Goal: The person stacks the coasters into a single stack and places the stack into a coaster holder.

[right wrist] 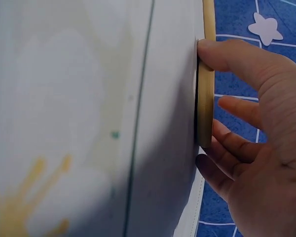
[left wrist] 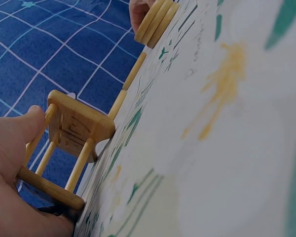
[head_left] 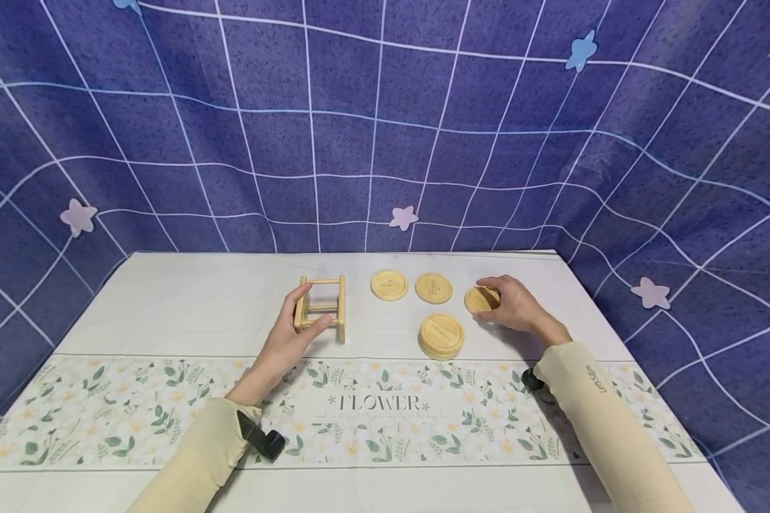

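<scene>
My left hand (head_left: 281, 348) grips the left side of a small wooden coaster holder (head_left: 342, 308), which stands on the table. In the left wrist view, the holder's end panel (left wrist: 81, 121) carries carved lettering, and thin dowels join it to the other end. Over to the right, my right hand (head_left: 520, 306) holds a round wooden coaster (head_left: 478, 302) by its edges, thumb on the near side and fingers on the far side. The right wrist view has this coaster (right wrist: 205, 108) edge-on, lying flat at the tabletop. Part of it is hidden by the hand.
Two single coasters, one left (head_left: 388, 285) and one right (head_left: 433, 288), lie flat between my hands. Nearer to me sits a coaster stack (head_left: 441, 335). A floral "FLOWER" runner (head_left: 378, 427) crosses the white table (head_left: 186, 306). Behind hangs a blue grid curtain (head_left: 346, 142).
</scene>
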Tool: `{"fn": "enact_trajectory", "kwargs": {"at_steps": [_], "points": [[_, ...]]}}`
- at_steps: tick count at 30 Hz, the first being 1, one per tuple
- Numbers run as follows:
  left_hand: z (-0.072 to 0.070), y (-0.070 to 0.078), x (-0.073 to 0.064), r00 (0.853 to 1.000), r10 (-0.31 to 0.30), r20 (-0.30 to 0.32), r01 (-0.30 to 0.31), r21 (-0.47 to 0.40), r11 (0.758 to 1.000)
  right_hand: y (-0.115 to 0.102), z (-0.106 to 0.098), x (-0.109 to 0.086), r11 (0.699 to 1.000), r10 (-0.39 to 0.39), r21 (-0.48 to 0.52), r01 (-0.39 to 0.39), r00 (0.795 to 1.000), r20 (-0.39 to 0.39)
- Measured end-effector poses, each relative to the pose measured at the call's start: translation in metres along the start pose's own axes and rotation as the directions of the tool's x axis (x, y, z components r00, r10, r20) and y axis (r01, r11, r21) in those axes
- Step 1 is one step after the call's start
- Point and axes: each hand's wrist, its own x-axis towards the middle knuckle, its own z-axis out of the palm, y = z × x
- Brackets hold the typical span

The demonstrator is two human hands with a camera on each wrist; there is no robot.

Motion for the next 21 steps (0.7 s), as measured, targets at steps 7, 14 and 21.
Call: {"fn": "enact_trajectory", "kwargs": {"at_steps": [7, 14, 21], "points": [[0.0006, 0.0, 0.0, 1.0, -0.016, 0.001, 0.016, 0.0, 1.0, -0.0016, -0.0002, -0.0013, 1.0, 0.03, 0.008, -0.03, 1.0, -0.001], [0.0008, 0.0014, 0.0004, 1.0, -0.006, 0.0, 0.006, -0.005, 1.0, -0.0029, -0.0024, -0.0033, 0.999, 0.053, 0.009, -0.053, 0.999, -0.006], [0.0, 0.0006, 0.0001, 1.0, -0.003, -0.004, 0.003, 0.003, 1.0, -0.005, -0.0038, -0.0036, 0.998, 0.053, 0.025, -0.053, 0.999, -0.007]]}}
